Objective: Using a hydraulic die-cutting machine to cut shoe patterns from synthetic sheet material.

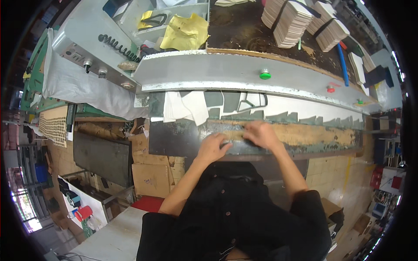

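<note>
My left hand point(212, 148) is low over the worn front ledge point(174, 138), its thumb and fingers apart with nothing visible between them. To its right, my right hand point(262, 134) has its fingers curled down at the ledge's tan strip; whatever they may hold is hidden. Behind my left hand lie overlapping white cut pieces point(194, 107). A thin dark cutting die point(253, 104) rests on white sheet material just behind my right hand. From there, a white sheet point(313, 108) with a stepped, cut-out front edge stretches right under the grey machine beam.
The grey beam point(191, 71) crosses behind the ledge, bearing a green button point(265, 75) and a red button point(331, 89). On the brown top beyond stand strapped stacks of cut pieces point(287, 21). Yellow crumpled paper point(186, 32) lies left, near a control box point(82, 41).
</note>
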